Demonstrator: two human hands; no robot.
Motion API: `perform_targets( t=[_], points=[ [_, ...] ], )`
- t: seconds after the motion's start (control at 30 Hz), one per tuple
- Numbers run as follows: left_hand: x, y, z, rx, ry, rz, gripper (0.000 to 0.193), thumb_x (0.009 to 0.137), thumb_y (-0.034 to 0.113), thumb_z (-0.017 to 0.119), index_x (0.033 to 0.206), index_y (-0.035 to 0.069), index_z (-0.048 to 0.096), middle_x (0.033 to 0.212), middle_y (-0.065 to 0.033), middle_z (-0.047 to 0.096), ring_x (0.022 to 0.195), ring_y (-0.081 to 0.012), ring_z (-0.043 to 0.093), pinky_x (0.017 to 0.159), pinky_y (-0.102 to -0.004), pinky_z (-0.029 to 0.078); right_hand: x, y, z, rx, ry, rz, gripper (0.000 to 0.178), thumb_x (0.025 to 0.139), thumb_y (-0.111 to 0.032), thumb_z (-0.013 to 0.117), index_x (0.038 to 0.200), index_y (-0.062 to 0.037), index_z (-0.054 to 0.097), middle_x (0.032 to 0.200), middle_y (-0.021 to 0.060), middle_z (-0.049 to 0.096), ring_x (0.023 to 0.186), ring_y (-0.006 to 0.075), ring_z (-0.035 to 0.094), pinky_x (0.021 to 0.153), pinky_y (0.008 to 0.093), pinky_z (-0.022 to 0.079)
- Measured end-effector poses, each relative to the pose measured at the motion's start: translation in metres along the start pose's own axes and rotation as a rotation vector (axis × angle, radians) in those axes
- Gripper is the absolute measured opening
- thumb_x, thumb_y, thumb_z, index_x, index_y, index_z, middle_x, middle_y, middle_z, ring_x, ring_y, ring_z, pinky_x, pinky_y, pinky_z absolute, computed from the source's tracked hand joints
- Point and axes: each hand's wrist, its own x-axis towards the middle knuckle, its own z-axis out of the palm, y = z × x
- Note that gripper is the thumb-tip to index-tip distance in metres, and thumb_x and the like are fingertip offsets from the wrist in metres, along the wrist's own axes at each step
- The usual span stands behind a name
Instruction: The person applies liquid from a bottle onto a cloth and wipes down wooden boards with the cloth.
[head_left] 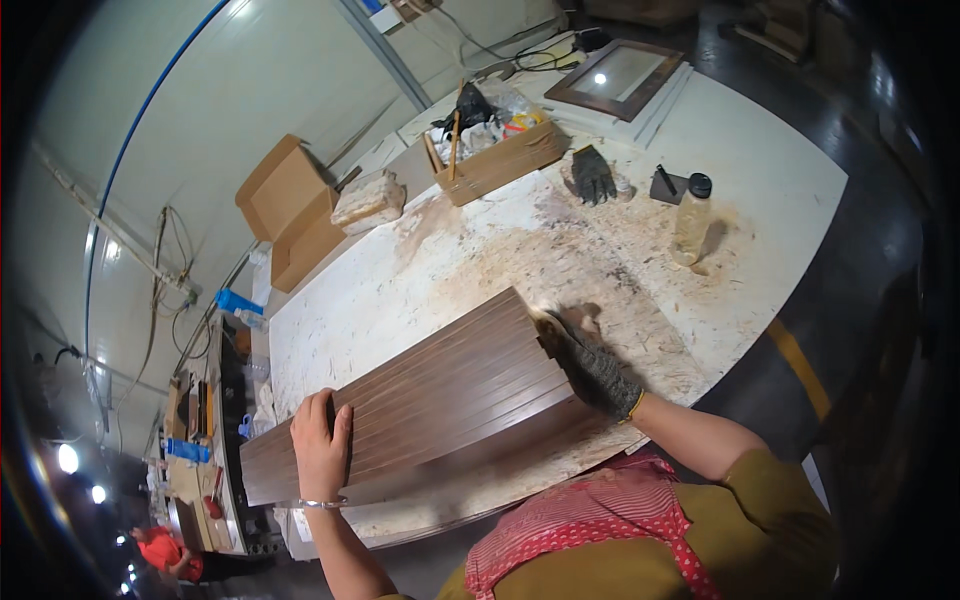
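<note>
The board point(430, 385) lies slantwise along the near side of the table point(370, 320), its left end at the table's left edge. It is long, dark brown and smooth, with fine lines running lengthwise and a sheen toward the right. The bare left hand point(322, 450) is laid across it near the left end, fingers bent toward the far edge, thumb apart on the face; whether the fingertips hook over that edge cannot be told. The right hand point(600, 382), in a dark glove, is at the right end; its fingers are mostly hidden, so its grip cannot be told.

Beyond the right hand, dust and shavings point(560, 250) cover the table. A clear bottle point(692, 222) with a black cap and pale yellowish liquid stands to the right, well apart from the board. Farther back lie a loose glove point(592, 176) and a dark square point(668, 186) with a black stick-like item on it.

At the far middle, a low carton point(505, 162) holds a black bag point(468, 108), crumpled white material, clear plastic and wooden sticks. Left of it are a pale block point(368, 202) and an open box point(302, 238), lid raised. A glazed frame point(618, 80) rests on white panels point(655, 115) at the far right.
</note>
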Motion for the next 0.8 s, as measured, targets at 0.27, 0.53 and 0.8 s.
perform_targets(
  t=[0.27, 0.53, 0.8],
  points=[
    [-0.011, 0.001, 0.0, 0.024, 0.025, 0.001, 0.037, 0.09, 0.031, 0.053, 0.112, 0.001, 0.054, 0.106, -0.0162, 0.056, 0.101, -0.0335, 0.051, 0.092, -0.041, 0.036, -0.015, 0.039, 0.025, 0.453, 0.23, 0.072, 0.04, 0.099, -0.019, 0.042, 0.135, -0.0012, 0.038, 0.126, 0.0112, 0.049, 0.111, 0.0161, 0.051, 0.094, 0.0265, 0.042],
    [-0.017, -0.004, 0.0, 0.012, 0.046, -0.015, 0.039, 0.09, 0.034, 0.055, 0.113, 0.002, 0.055, 0.107, -0.0158, 0.057, 0.105, -0.0327, 0.051, 0.095, -0.0414, 0.035, -0.006, -0.057, -0.032, 0.264, 0.159, -0.015, 0.033, 0.098, -0.025, 0.045, 0.124, -0.0053, 0.052, 0.113, 0.0106, 0.06, 0.111, 0.0186, 0.054, 0.096, 0.0303, 0.043],
    [-0.014, -0.011, 0.002, -0.017, 0.078, 0.032, 0.041, 0.089, 0.035, 0.056, 0.113, 0.002, 0.056, 0.107, -0.0157, 0.057, 0.105, -0.0319, 0.051, 0.095, -0.0419, 0.035, 0.025, -0.178, 0.023, -0.927, -0.379, -0.552, 0.033, 0.089, -0.027, 0.049, 0.119, -0.0145, 0.055, 0.115, 0.0104, 0.058, 0.092, 0.0237, 0.059, 0.08, 0.0409, 0.047]
  ],
)
